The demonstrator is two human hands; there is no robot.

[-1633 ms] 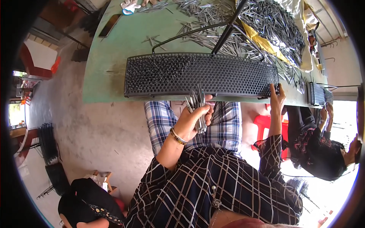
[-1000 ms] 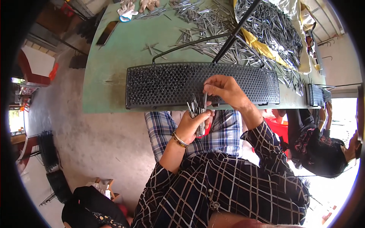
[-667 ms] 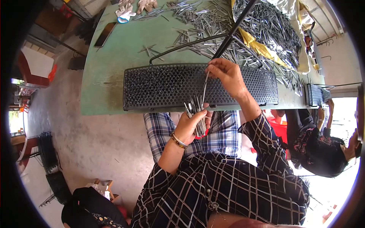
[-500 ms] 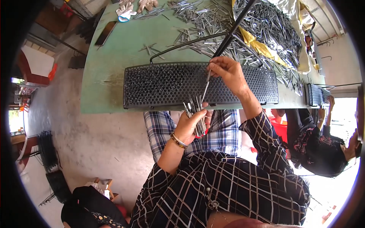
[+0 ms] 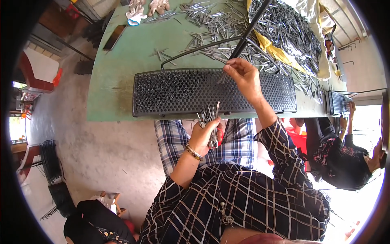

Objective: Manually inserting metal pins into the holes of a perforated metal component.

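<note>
My left hand [image 5: 202, 133] is closed round a bundle of thin metal rods [image 5: 208, 114], held upright in front of my lap at the table's near edge. My right hand [image 5: 248, 79] is over a long black rack [image 5: 166, 91] with a perforated top, its thumb and forefinger pinched together. A thin metal rod [image 5: 222, 78], smeared by motion, shows faintly below those fingertips against the holes. Many holes in the rack's left part look filled with dark rods, while its right part shows bare round holes. A black bar handle [image 5: 199, 49] arches behind the rack.
Loose rods [image 5: 211, 20] are strewn over the green table [image 5: 107, 89], with a large heap [image 5: 288, 34] on a yellow-and-white sack at the far right. A phone [image 5: 114, 37] and work gloves [image 5: 135, 15] lie far left. A co-worker [image 5: 341, 162] sits right, by another rack [image 5: 338, 102].
My right hand has stayed near the same spot over the rack. The rod it pinched, which pointed down towards the bundle, now shows only as a faint blur. My left hand has barely moved.
</note>
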